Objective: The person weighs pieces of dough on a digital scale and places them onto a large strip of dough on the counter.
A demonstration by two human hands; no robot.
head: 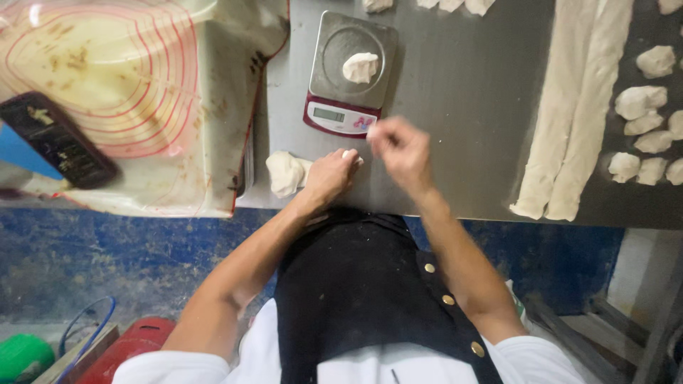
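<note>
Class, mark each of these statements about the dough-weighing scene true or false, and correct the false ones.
1. A lump of dough sits on the kitchen scale. True.
2. The left hand rests on the scale's platform. False: it rests on the steel table, beside a dough lump.
3. The right hand pinches a small bit of dough. True.
4. The long dough strips lie to the left of the scale. False: they lie to its right.
5. Small dough pieces lie near the table's right edge. True.
</note>
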